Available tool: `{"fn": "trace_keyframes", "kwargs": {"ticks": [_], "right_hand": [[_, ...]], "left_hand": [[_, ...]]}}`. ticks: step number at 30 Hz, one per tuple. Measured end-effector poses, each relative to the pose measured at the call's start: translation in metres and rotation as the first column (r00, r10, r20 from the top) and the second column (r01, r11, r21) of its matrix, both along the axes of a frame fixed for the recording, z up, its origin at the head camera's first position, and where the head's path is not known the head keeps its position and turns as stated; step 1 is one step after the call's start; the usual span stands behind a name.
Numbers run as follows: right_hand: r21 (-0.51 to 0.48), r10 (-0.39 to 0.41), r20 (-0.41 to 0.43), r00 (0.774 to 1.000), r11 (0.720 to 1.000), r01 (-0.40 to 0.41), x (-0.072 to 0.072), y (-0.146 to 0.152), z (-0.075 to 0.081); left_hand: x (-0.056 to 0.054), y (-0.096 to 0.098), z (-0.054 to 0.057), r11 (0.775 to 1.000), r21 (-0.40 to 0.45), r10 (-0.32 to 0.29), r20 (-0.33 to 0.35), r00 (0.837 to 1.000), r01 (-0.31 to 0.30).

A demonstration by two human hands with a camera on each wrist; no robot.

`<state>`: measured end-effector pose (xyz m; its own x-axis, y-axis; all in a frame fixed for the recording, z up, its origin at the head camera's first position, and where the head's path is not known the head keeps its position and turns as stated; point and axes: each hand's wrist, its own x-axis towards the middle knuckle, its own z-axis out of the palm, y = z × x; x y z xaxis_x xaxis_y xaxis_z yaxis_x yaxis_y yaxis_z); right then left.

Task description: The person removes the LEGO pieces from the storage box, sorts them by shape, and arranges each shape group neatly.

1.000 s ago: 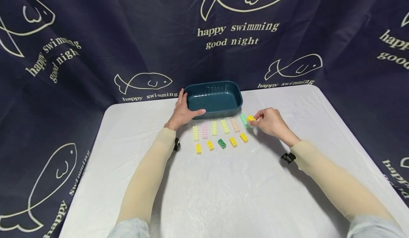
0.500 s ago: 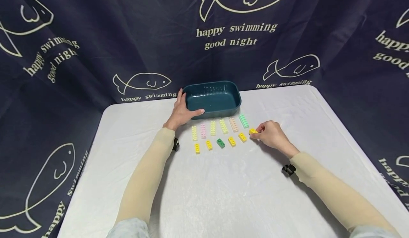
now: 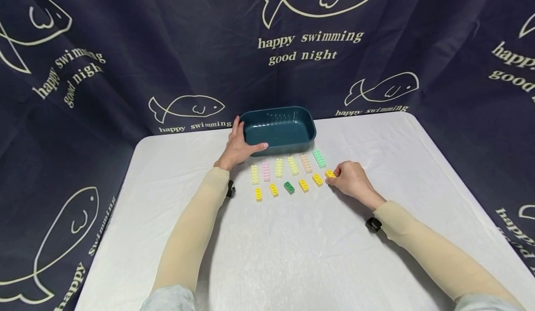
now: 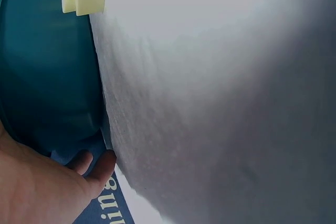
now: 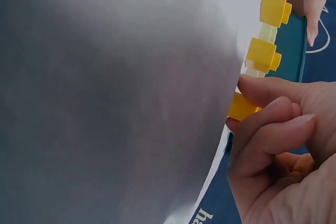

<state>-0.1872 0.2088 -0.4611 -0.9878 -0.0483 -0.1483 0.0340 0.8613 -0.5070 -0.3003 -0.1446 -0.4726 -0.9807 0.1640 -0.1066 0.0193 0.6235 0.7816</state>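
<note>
My right hand (image 3: 350,179) pinches a yellow two-stud toy brick (image 5: 242,106) between thumb and fingertips, low over the table at the right end of the front row. My left hand (image 3: 239,149) rests against the left end of a dark teal plastic bin (image 3: 288,150), its thumb along the front side and its fingers spread along the left end. Beside the held brick sits another yellow brick (image 3: 317,179). Further left in this row are a dark green brick (image 3: 289,187) and more yellow ones.
Behind the small bricks runs a row of longer bricks: pale yellow (image 3: 255,174), pink (image 3: 266,171), peach (image 3: 306,163) and mint green (image 3: 319,158). A white cloth covers the table (image 3: 288,255). A dark blue curtain (image 3: 234,69) with fish prints hangs behind it.
My right hand has brought the yellow brick down from over the mint green brick, toward me, to the end of the front row. My left hand stays at the bin.
</note>
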Motion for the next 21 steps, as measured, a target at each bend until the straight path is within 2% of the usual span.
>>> {"fn": "trace_keyframes", "kwargs": {"ticks": [8,10,13,15,17,21], "right_hand": [[0.014,-0.020,0.055,0.998,1.000,0.019,-0.001,0.001,0.004],[0.014,-0.026,0.086,0.996,1.000,0.025,0.000,0.001,0.007],[-0.007,-0.033,0.083,0.996,0.999,0.033,0.001,0.004,0.014],[-0.043,-0.025,0.038,0.999,0.999,0.027,0.001,0.005,0.020],[-0.089,-0.005,-0.045,0.999,0.996,0.001,-0.001,0.007,0.027],[-0.136,0.025,-0.201,0.979,0.989,-0.053,-0.010,0.008,0.036]], "left_hand": [[-0.004,0.004,0.000,1.000,-0.015,-0.001,-0.003,1.000,0.001],[-0.004,0.004,0.000,1.000,-0.025,-0.004,-0.007,1.000,0.004],[-0.003,0.001,0.000,0.999,-0.032,-0.005,-0.007,1.000,0.005],[-0.002,-0.001,-0.002,0.999,-0.046,-0.003,-0.009,1.000,0.003],[-0.001,-0.004,-0.003,0.998,-0.061,0.005,-0.013,1.000,-0.005],[0.001,-0.010,-0.002,0.995,-0.097,0.012,-0.031,0.999,-0.015]]}}
